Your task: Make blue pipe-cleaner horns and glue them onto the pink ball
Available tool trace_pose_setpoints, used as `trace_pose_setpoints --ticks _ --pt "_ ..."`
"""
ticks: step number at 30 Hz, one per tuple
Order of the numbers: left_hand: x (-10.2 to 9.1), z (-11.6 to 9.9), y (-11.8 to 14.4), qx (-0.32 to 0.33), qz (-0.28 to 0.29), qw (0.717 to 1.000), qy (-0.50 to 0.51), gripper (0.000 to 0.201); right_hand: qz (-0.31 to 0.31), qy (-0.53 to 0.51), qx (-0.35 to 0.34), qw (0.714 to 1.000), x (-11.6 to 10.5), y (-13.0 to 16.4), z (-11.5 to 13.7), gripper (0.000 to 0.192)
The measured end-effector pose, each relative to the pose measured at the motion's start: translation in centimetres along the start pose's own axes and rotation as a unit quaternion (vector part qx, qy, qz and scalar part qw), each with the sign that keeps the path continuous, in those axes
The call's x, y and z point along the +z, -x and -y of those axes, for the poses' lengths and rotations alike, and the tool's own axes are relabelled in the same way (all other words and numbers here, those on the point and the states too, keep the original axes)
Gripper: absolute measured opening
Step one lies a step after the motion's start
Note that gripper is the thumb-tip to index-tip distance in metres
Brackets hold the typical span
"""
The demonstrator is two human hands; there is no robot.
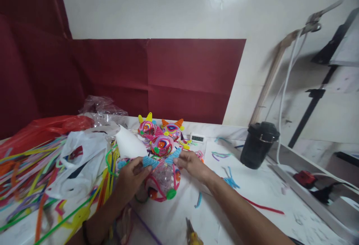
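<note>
My left hand (129, 179) and my right hand (191, 164) both grip a pipe-cleaner craft figure (162, 181) on the white table (252, 200). The figure has a pink glittery body, red loops, a green nose and two blue horns. My left fingers pinch the left blue horn (150, 162); my right fingers touch the right blue horn (172, 156). Three finished figures with yellow and orange horns (161, 134) stand just behind it.
Loose coloured pipe cleaners (30, 177) and plastic bags (81, 155) cover the table's left. A white cone (129, 144) lies near my left hand. A black container (258, 144) stands at the right, yellow-handled pliers (192, 235) at the front, a small digital display (197, 138) behind.
</note>
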State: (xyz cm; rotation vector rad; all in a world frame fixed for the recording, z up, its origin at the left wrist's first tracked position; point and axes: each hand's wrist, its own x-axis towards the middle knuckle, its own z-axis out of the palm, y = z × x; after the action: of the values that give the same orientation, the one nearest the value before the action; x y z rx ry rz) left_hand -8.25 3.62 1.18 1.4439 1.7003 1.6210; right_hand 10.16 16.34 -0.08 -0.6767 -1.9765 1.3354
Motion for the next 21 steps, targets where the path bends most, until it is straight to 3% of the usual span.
trace_pose_setpoints --ticks 4,9,16,21 --pt "0.0 -0.3 0.2 0.004 -0.006 1.000 -0.027 0.016 -0.004 -0.020 0.005 1.000 0.1 0.0 -0.1 0.040" --pt "-0.2 0.6 -0.2 0.057 -0.011 0.996 -0.065 0.013 -0.017 -0.042 0.016 0.999 0.2 -0.1 -0.3 0.043" --pt "-0.3 2.2 -0.5 -0.007 -0.010 1.000 -0.019 0.013 -0.028 -0.047 0.017 0.998 0.1 -0.2 -0.5 0.044" --pt "-0.1 2.1 -0.5 -0.027 -0.005 1.000 -0.007 0.019 -0.028 -0.039 0.021 0.999 -0.1 0.0 -0.7 0.039"
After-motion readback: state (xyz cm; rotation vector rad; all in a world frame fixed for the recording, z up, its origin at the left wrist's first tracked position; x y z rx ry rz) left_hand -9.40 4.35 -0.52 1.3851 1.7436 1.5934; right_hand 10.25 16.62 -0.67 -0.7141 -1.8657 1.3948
